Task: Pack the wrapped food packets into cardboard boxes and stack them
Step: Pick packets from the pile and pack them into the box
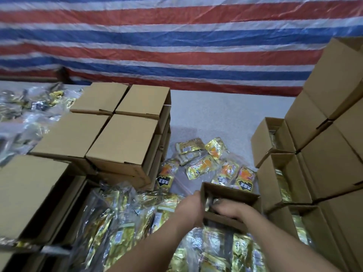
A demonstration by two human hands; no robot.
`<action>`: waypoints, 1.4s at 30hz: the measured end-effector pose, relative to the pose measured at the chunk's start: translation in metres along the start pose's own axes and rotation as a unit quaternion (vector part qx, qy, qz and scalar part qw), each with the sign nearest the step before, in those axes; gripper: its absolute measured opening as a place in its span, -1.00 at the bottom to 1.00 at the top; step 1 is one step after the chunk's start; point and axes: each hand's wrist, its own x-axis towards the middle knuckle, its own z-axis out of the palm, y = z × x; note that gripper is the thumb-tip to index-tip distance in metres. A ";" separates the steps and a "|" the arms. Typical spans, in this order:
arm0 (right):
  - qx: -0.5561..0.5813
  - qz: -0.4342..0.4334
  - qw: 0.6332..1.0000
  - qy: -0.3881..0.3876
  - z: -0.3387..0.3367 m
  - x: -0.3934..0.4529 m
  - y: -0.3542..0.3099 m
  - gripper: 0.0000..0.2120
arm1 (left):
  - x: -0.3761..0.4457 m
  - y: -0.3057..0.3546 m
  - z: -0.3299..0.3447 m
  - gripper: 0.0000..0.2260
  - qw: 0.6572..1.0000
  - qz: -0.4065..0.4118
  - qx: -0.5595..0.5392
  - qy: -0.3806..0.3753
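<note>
A small open cardboard box (231,191) sits in front of me among gold wrapped food packets (125,230). My left hand (189,207) holds the box's left wall, its fingers over the rim. My right hand (231,210) reaches down inside the box, its fingers curled on packets there. More loose gold and orange packets (208,163) lie on the grey floor just beyond the box. The packets inside the box are mostly hidden by my hand.
A stack of closed boxes (121,142) stands to the left, with another closed box (29,191) nearer. Open filled boxes (279,173) and tall stacked boxes (330,150) line the right. A striped tarpaulin (176,40) hangs behind. Bagged packets (23,114) pile at far left.
</note>
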 end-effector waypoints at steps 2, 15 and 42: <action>-0.010 -0.025 0.999 0.035 -0.012 -0.013 -0.001 -0.66 | 0.004 0.004 0.000 -0.80 1.000 -0.013 0.012 0.000; 0.094 -0.144 0.936 0.307 -0.030 -0.084 0.025 -0.86 | -0.021 -0.024 -0.019 -0.66 0.992 0.042 -0.057 0.106; 0.121 -0.114 0.915 0.367 0.063 -0.139 0.013 -0.84 | -0.073 -0.068 0.078 -0.43 0.740 0.382 0.548 -0.075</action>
